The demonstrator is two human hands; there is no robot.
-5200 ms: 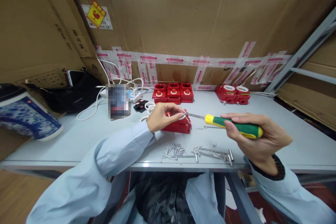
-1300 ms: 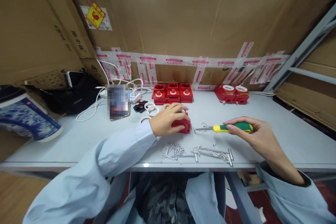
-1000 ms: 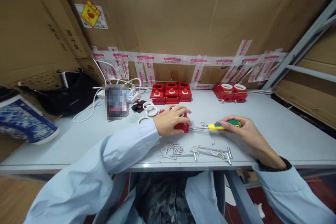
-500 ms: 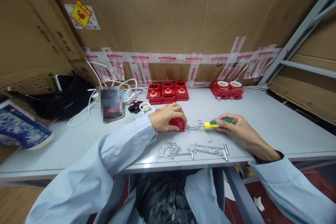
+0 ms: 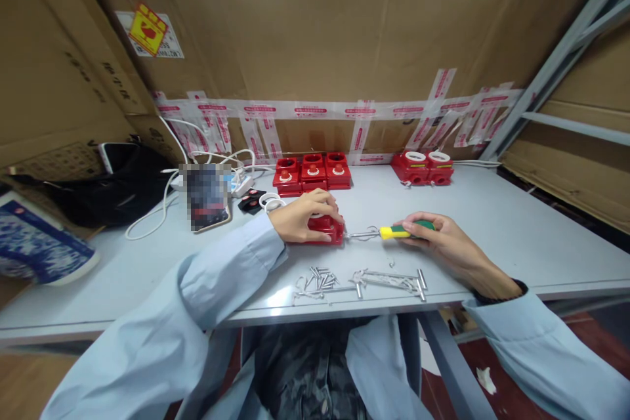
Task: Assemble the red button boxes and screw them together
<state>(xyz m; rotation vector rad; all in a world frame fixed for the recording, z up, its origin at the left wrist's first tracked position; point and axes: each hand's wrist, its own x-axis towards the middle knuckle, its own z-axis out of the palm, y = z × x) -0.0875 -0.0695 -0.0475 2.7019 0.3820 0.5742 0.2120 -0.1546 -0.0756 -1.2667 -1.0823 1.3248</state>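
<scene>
My left hand (image 5: 308, 215) is closed around a red plastic housing (image 5: 331, 231) on the table, covering much of it. A screwdriver (image 5: 408, 230) with a green and yellow handle lies in the grip of my right hand (image 5: 438, 243). Its metal shaft runs left, and the tip meets the right side of the housing; the exact contact is too small to make out. Close to my body lie a pile of screws (image 5: 322, 277) and several small T-shaped metal rods (image 5: 388, 279) with thin white cords or chains.
Red units with round buttons (image 5: 312, 172) stand at the back, with two red units with white rings (image 5: 427, 167) to their right. White rings (image 5: 272, 201), black parts (image 5: 252, 201), a phone (image 5: 209, 197), cables and a black bag (image 5: 132, 184) are on the left. Cardboard (image 5: 315, 39) walls the back.
The red housing in my left hand has tilted slightly, showing more of its top and front. The screwdriver stays at its right side. The whole view has shifted a little.
</scene>
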